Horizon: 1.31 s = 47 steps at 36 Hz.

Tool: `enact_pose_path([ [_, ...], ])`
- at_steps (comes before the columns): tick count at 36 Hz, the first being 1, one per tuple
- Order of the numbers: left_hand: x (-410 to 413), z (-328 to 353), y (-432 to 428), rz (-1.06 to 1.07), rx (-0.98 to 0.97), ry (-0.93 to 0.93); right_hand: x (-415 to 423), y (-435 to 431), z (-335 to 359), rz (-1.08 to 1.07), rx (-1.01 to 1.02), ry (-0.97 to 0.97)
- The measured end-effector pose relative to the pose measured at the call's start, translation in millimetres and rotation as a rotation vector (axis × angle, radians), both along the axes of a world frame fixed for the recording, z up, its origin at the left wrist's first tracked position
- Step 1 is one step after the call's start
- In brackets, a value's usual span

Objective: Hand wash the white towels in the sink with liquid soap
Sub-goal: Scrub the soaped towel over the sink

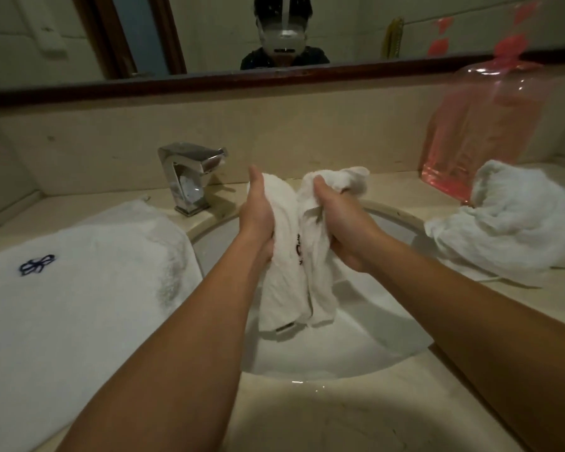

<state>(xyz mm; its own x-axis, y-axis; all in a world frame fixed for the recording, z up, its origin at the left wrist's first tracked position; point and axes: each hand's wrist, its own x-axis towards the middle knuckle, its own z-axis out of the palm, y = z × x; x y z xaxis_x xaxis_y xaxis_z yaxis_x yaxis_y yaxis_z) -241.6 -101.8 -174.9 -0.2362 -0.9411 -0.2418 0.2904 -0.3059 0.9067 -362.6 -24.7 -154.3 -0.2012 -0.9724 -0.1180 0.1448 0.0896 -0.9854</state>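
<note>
A wet white towel (pixel 287 275) hangs over the round white sink (pixel 366 350), held up between both hands. My left hand (pixel 258 216) lies against its left side, thumb up, with the fingers hidden behind the cloth. My right hand (pixel 343 220) grips a bunched fold of the towel's upper right part. The towel's lower end dangles into the basin. A large clear jug of pink liquid soap (pixel 477 135) stands on the counter at the back right.
A chrome faucet (pixel 190 177) stands behind the sink to the left. A flat white towel with a blue emblem (pixel 79 288) covers the left counter. A crumpled white towel (pixel 516 226) lies on the right counter. A mirror (pixel 209 34) runs along the wall.
</note>
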Motion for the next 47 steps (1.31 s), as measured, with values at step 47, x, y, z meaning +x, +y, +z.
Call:
enact_pose_path([
  [47, -37, 11, 44, 0.234, -0.571, -0.329, 27, 25, 34, -0.154, -0.001, -0.134],
])
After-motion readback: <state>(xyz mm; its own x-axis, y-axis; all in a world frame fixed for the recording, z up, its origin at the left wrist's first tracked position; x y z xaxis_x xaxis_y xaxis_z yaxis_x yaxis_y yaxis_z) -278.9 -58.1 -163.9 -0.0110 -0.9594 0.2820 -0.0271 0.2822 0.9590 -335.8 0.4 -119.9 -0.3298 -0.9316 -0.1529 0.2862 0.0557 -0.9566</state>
